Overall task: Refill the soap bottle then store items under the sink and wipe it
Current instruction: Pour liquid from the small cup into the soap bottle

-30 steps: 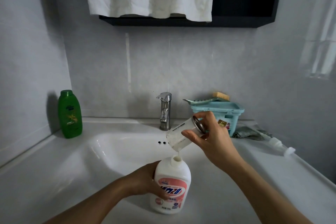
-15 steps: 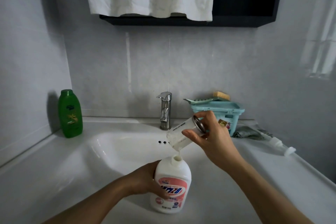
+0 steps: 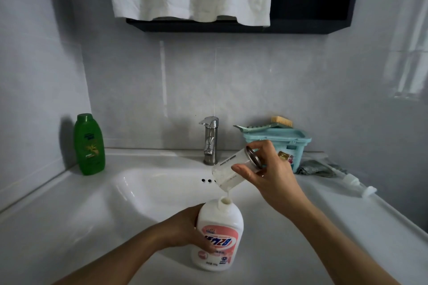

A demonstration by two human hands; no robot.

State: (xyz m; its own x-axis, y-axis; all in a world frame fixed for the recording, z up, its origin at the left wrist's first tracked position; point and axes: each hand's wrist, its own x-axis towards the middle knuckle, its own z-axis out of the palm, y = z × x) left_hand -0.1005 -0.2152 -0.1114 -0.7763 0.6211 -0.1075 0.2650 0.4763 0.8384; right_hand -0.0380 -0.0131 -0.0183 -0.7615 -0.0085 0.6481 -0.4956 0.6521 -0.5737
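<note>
Our right fingers (image 3: 245, 172) pinch the tilted jar (image 3: 228, 170); left fingers (image 3: 203, 244) wrap the soap bottle (image 3: 220, 222) below. If we wobble, the stream could miss its neck (image 3: 225, 202).

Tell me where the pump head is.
Head view, far right: the pump head lies on the counter, just right of the grey cloth beside the teal box.
</note>
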